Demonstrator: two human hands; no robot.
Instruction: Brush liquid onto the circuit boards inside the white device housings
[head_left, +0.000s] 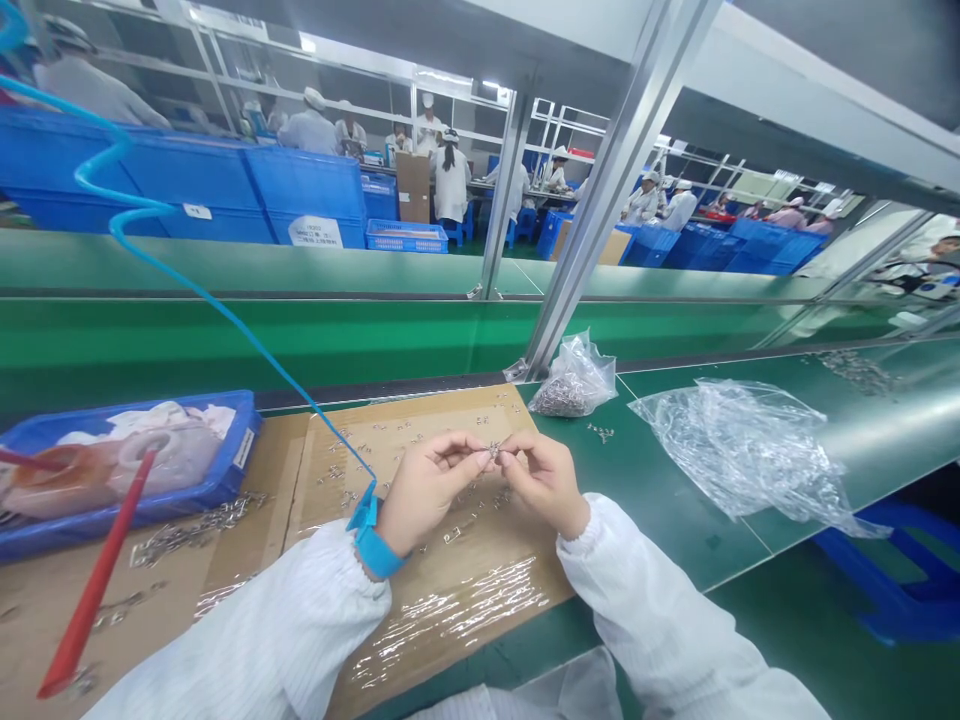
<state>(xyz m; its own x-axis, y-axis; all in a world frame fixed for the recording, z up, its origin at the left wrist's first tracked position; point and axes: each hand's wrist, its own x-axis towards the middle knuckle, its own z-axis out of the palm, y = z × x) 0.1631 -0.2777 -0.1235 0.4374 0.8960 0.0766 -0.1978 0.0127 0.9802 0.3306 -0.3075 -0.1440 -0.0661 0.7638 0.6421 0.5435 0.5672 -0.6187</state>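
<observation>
My left hand [427, 485] and my right hand [544, 478] meet above a cardboard sheet [420, 590], fingertips pinched together on a small metal part [495, 449]. Both wrists wear white sleeves. A blue wrist strap [373, 535] circles my left wrist, and its coiled blue cord [225, 310] runs up to the left. Several small metal parts [360, 465] lie scattered on the cardboard under and around the hands.
A blue tray [225, 470] with white cloth sits at the left, with a red stick [97, 585] leaning in front. A small bag of metal parts [574, 380] and a crumpled clear bag [742, 450] lie on the green bench [675, 500]. Aluminium posts [592, 200] rise behind. People in white work far behind.
</observation>
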